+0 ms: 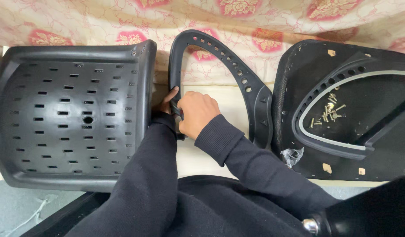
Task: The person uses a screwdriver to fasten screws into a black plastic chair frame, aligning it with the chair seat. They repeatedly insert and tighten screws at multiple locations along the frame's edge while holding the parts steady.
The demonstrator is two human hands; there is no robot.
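Two hands meet at the lower end of a black armrest, head view only. Right hand is closed in a fist around that end of the arm. Left hand is mostly hidden behind the sleeve; its thumb and fingertips show pinched on the same end, just beside the edge of the perforated shell.

Armrest: curved loop, row of round holes along its outer limb, lying between the shell and the seat pan. Its near end sits close against the shell's right edge; cannot tell whether the two are touching or already seated together, since the hands cover the joint.

Shell lies flat at left, slotted, one round hole near centre. No armrest is visibly fixed to it.

Seat pan at right, underside up, with a second curved armrest resting loose on it. Screws lie in a small heap inside that loop, unused. Torn clear bag at the pan's near edge.

All parts rest on a floral cloth and a pale board.

Judged progress: early. Parts lie separate, fasteners are unspent, no tool in sight. First arm is being lined up; second arm, seat and all screwing appear left.
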